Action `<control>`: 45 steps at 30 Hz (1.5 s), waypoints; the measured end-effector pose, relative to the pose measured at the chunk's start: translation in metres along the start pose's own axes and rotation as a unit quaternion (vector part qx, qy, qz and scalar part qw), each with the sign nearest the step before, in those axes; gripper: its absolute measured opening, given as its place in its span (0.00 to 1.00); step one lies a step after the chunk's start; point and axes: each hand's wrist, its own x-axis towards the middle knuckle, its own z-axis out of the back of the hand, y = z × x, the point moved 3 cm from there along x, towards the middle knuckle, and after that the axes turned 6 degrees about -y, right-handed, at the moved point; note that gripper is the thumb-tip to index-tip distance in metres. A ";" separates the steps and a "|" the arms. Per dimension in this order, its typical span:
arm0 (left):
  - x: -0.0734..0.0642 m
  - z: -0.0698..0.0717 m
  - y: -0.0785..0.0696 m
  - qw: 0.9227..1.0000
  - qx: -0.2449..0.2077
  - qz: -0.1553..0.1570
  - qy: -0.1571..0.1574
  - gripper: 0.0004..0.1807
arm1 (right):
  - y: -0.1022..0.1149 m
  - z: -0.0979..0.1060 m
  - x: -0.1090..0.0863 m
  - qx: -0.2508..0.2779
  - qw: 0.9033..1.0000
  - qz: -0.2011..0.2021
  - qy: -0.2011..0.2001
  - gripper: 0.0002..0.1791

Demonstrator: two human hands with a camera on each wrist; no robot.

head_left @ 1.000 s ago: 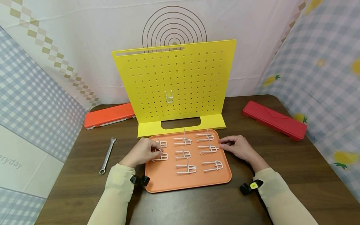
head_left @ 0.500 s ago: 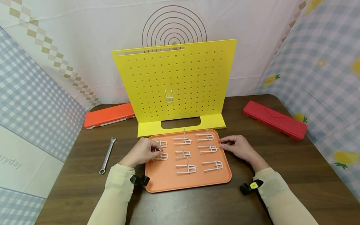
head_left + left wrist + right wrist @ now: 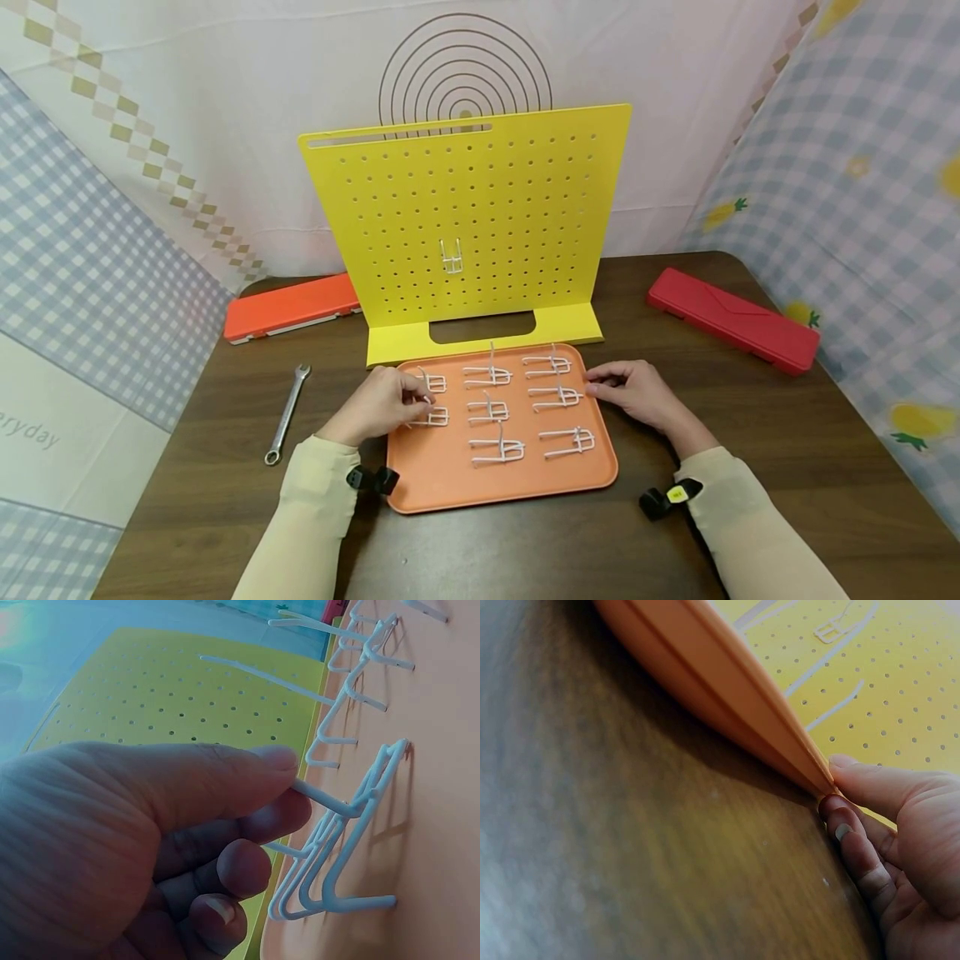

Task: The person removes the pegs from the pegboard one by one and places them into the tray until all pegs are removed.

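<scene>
An orange tray point(image 3: 442, 483) carries several white wire pegboard hooks point(image 3: 498, 450). At its left side my left hand point(image 3: 381, 406) pinches the upturned prong of one pegboard hook point(image 3: 341, 896) between thumb and index finger; that hook still lies on the tray. Another hook point(image 3: 435, 383) is just behind these fingers, partly covered. My right hand point(image 3: 637, 396) grips the tray's right rim, thumb on top and curled fingers against the side, as the right wrist view shows. Beyond the tray stands a yellow pegboard point(image 3: 517, 217) with one white hook point(image 3: 452, 258) on it.
A combination wrench point(image 3: 288, 415) lies on the wooden table point(image 3: 525, 550) left of the tray. An orange-red case point(image 3: 296, 307) sits behind it, partly hidden by the pegboard. At the right rear is a dark red case point(image 3: 731, 321). Patterned cloth hangs around the table.
</scene>
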 end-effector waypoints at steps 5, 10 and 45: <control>0.000 0.000 0.000 1.000 -0.004 0.001 0.002 0.04 | 0.000 0.000 0.000 0.002 1.000 -0.002 0.002 0.18; 0.000 -0.001 0.001 1.000 -0.007 0.003 0.002 0.04 | 0.000 0.001 0.000 0.003 1.000 -0.006 0.003 0.19; 0.005 0.042 -0.017 0.993 -0.030 -0.011 -0.113 0.07 | -0.001 0.000 0.001 -0.004 1.000 0.005 -0.002 0.18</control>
